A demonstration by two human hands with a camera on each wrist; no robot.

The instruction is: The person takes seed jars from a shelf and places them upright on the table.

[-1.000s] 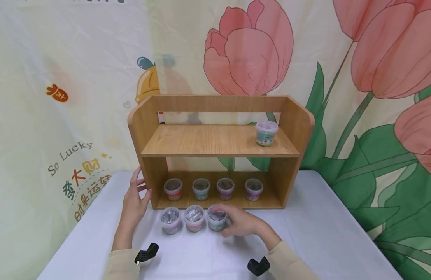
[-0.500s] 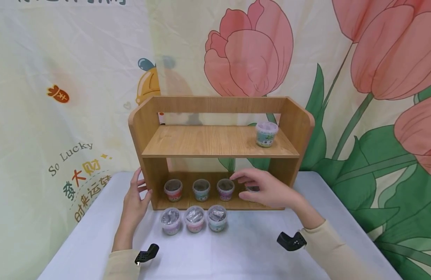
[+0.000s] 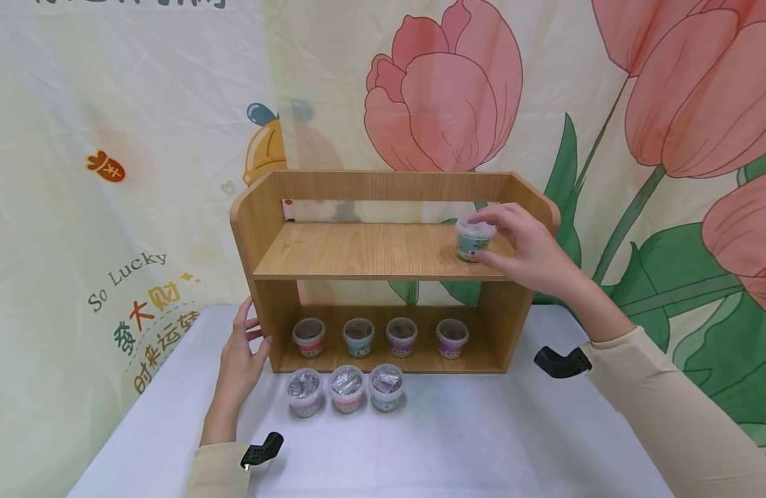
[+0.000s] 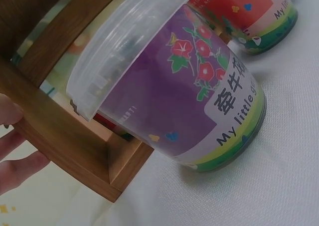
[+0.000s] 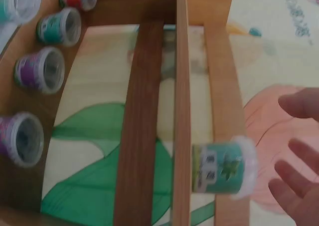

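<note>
On the upper board of a two-tier wooden shelf [image 3: 358, 250] stands a small plastic cup [image 3: 472, 243] with a teal label. My right hand [image 3: 532, 254] is beside this cup, thumb and fingers spread apart around its right side. In the right wrist view, a gap shows between the right hand [image 5: 301, 173] and the teal cup [image 5: 224, 167]. Against the shelf's left side panel rests my left hand [image 3: 238, 363], fingers extended along its outer face. The left wrist view shows left fingertips [image 4: 25, 168] at the panel and a purple-labelled cup [image 4: 174, 96] close by.
Several cups stand in a row on the lower tier, such as a red one [image 3: 308, 339] and a purple one [image 3: 451, 339]. Before the shelf, three cups with silvery contents, one of them pale teal [image 3: 386, 389], stand on the white-covered table [image 3: 383, 456]. A tulip-printed cloth [image 3: 458, 90] hangs behind.
My right hand has left the pale teal cup in the front row, moving up and right past the lower tier to the cup on the upper board. The left hand stays at the side panel.
</note>
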